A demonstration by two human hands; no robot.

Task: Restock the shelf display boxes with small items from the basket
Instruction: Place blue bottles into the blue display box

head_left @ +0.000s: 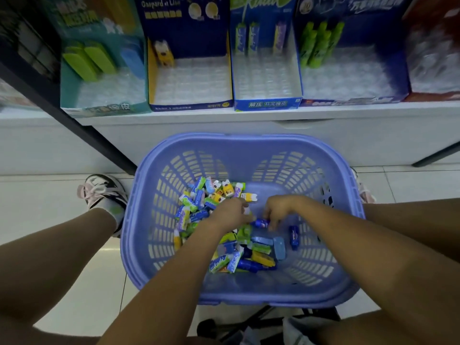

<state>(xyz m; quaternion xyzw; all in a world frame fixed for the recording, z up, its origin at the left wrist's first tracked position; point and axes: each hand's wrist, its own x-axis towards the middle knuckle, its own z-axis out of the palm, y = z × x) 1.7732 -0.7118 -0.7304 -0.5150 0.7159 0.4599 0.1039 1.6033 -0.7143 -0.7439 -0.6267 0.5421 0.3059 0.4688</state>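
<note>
**Two hands down in the basket**

Both my hands are inside the lilac-blue plastic basket [139, 220], which sits on the pale tiled floor [49, 207] below the white shelf [249, 114]. My left hand [230, 212] lies on the heap of small wrapped items [196, 207], fingers bent into the pile; blur hides whether it holds anything. My right hand [278, 210] is just beside it, fingers curled down and pinching one end of a dark blue glossy tube [258, 223]. A second dark blue tube [294, 236] lies apart, nearer the right wall, and a pale blue matte block [279, 247] rests at the heap's near edge.

The basket's walls are slotted, its rim smooth and rounded. The items are glossy little packets in green, yellow, blue and white.

On the shelf, cardboard display boxes stand side by side: a teal box [104, 108], a navy-and-yellow box [191, 105] and a blue-and-white box [267, 104]. Each is lined with a clear dimpled plastic tray, with a few items standing at the back.
</note>
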